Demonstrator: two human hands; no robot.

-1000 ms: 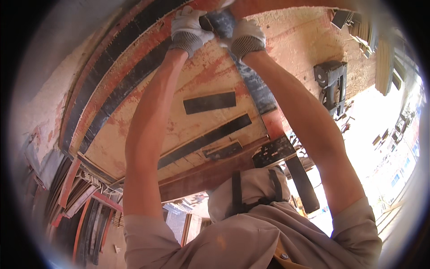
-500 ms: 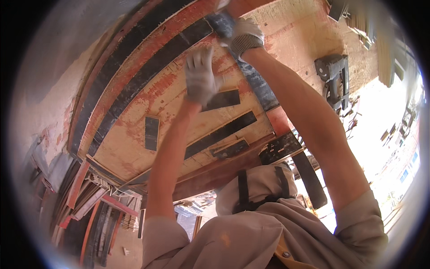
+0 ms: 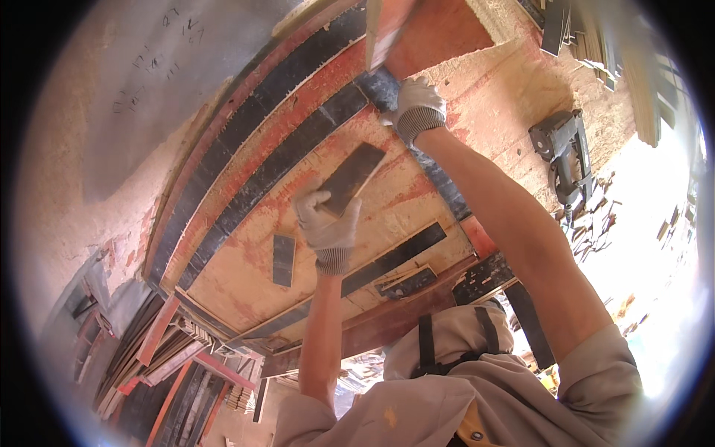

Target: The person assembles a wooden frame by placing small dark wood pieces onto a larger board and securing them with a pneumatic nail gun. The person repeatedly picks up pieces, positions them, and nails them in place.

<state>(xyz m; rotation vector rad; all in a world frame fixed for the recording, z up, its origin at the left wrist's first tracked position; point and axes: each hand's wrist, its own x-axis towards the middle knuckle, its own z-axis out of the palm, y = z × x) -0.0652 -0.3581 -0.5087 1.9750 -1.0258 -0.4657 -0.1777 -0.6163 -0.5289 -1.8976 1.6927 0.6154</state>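
My left hand (image 3: 325, 227), in a pale glove with a ribbed cuff, grips the lower end of a short dark plywood piece (image 3: 353, 179), tilted up off the board. Thumb and fingers lie on either side of it. Farther up and to the right, my gloved right hand (image 3: 419, 108) is curled over a dark strip (image 3: 439, 175) that crosses the workpiece; part of its grip is hidden. Just beyond that hand stands a red board (image 3: 436, 41). Below lies the tan, red-stained plywood panel (image 3: 246, 261), edged by curved black strips (image 3: 275, 141).
A black nail gun (image 3: 562, 156) lies right of my right forearm. On the panel rest a small dark piece (image 3: 283, 261), a long dark strip (image 3: 395, 257) and another short piece (image 3: 410, 283). Stacked boards (image 3: 153, 328) stand lower left; offcuts (image 3: 596, 216) lie right.
My left hand has come down toward me and now holds the short dark piece, which lay on the panel before. My right hand stays at the crossing strip. The view has shifted slightly.
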